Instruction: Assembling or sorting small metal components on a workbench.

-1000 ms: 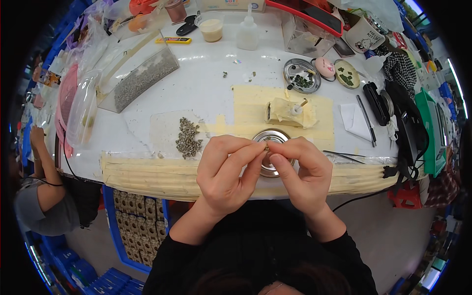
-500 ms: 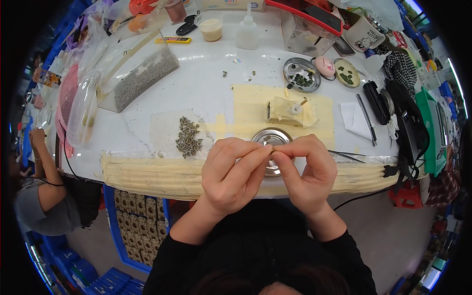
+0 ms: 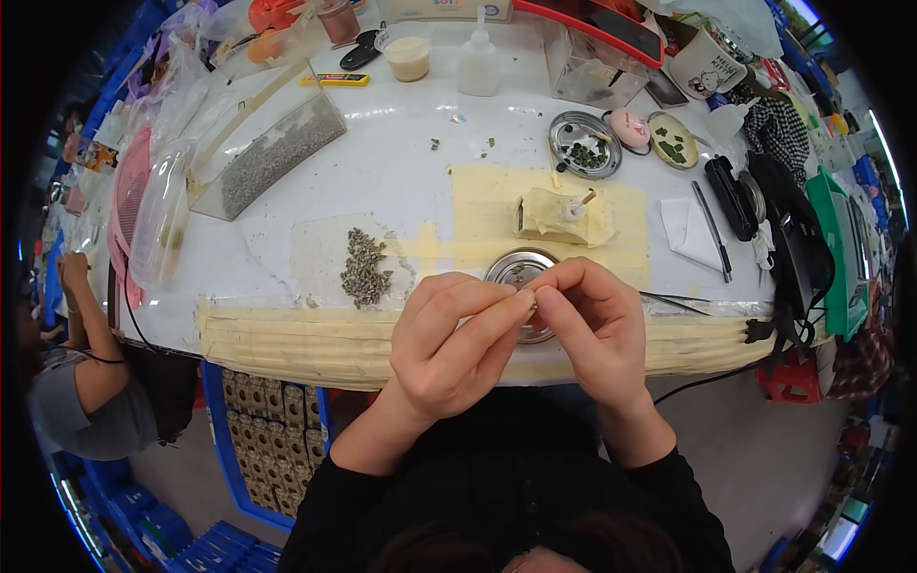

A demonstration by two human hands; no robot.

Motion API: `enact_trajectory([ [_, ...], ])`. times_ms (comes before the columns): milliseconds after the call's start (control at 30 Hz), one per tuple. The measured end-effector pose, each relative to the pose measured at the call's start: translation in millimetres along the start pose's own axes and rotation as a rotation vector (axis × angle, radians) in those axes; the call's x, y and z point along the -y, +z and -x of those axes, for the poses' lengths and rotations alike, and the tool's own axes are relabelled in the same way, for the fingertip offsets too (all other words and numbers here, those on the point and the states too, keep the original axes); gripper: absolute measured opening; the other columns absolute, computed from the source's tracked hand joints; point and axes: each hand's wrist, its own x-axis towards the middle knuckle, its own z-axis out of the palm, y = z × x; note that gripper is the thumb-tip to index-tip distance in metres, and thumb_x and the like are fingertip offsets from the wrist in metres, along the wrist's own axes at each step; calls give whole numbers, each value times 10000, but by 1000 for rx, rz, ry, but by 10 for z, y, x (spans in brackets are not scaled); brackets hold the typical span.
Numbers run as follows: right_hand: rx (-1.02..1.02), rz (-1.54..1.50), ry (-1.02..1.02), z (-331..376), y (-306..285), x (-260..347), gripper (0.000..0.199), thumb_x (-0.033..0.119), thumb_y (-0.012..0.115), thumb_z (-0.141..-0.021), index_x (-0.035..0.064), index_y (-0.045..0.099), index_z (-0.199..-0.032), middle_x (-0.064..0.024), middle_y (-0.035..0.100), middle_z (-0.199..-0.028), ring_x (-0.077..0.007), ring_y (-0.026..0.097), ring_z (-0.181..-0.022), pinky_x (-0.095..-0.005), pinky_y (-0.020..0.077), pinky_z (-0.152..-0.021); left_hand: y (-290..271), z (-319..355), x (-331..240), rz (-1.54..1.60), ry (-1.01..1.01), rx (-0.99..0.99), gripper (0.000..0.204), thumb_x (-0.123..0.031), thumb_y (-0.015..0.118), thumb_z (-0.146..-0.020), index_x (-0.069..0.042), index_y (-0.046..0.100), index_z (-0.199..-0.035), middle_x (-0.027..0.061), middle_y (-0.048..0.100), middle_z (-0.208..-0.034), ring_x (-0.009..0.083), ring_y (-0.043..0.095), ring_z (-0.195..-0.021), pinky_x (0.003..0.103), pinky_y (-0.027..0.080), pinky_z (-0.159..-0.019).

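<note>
While the left hand and the right hand meet over the near edge of the white bench, their fingertips press together and pinch a tiny piece. It is too small to tell what it is. Both hands are curled, not spread out.

Right under the hands, partly hidden by them, sits a round metal dish. At nine o'clock from the hands lies a little pile of small grey-green bits on a clear sheet. At twelve o'clock from the hands, just past the dish, is a lumpy block wrapped in yellowish tape on a patch of the same tape. A wide band of that tape covers the bench's near edge.

At one o'clock, farther back, stand a round tin with green bits, a pink egg-shaped thing and a small plate with green bits. At three o'clock lie a folded white paper and a dark pen-like tool. At ten o'clock a clear tray of grey bits rests at a slant. At the far side, near twelve o'clock, are a cup of pale stuff and a white squeeze bottle.

Another person sits low at nine o'clock, well apart from the hands.
</note>
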Motion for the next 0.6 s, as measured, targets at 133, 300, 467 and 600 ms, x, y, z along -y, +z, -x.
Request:
enact_trajectory([
  [133, -26, -7, -12, 12, 24, 1, 77, 44, 659, -945, -30, 652, -965, -23, 667, -841, -71, 619, -776, -227, 498, -701, 3, -9, -1, -3, -6, -9, 313, 84, 775, -673, 4, 729, -972, 85, 668, -905, 247, 632, -764, 325, 504, -643],
  [300, -147, 568, -518, -24, 46, -42, 71, 7, 735, -853, -5, 677, -893, -69, 675, -803, -129, 623, -694, -259, 486, -614, 24, -6, 2, -29, -41, 1, 262, 80, 785, -710, -2, 724, -951, 92, 682, -907, 225, 631, -774, 306, 492, -658],
  [467, -192, 656, -640, -32, 83, -80, 74, 4, 739, -844, -2, 678, -885, -73, 674, -793, -132, 619, -684, -266, 488, -612, 27, -10, 5, -34, -53, 9, 264, 87, 782, -705, 3, 724, -949, 93, 682, -906, 229, 632, -774, 305, 493, -660],
  [600, -103, 236, -211, -3, 38, -67, 73, 42, 699, -905, -19, 663, -924, -47, 678, -809, -94, 619, -730, -248, 497, -667, 28, -19, 15, -8, -7, -32, 320, 95, 783, -662, 6, 723, -963, 78, 665, -890, 238, 628, -744, 323, 490, -621],
])
